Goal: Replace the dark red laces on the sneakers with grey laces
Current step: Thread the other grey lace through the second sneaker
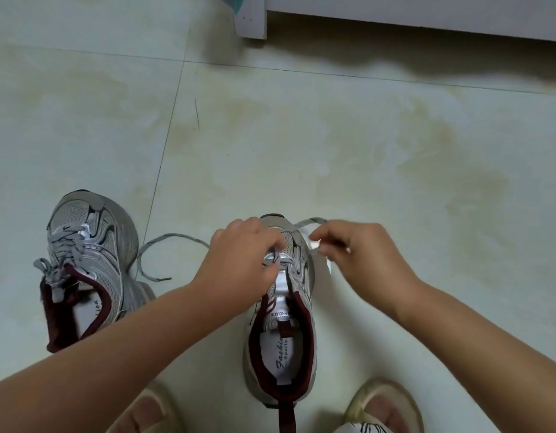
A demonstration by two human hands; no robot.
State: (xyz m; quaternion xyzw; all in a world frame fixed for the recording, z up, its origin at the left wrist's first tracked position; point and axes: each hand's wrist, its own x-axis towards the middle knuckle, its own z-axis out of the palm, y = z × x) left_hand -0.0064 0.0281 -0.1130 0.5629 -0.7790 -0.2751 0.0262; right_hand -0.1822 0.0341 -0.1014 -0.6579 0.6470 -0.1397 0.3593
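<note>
Two grey sneakers with dark red lining stand on the tiled floor. The left sneaker (92,260) carries grey laces tied near its tongue. The middle sneaker (283,332) holds a grey lace (164,242) in its front eyelets only. One end of it trails in a loop to the left on the floor. My left hand (239,264) pinches the lace over the sneaker's front eyelets. My right hand (361,260) pinches the other end of the lace just right of the toe, with a loop arching above it. No dark red lace is visible.
A white furniture leg (251,17) and its base stand at the top of the floor. My two feet in pale sandals (386,407) sit at the bottom edge, either side of the middle sneaker's heel.
</note>
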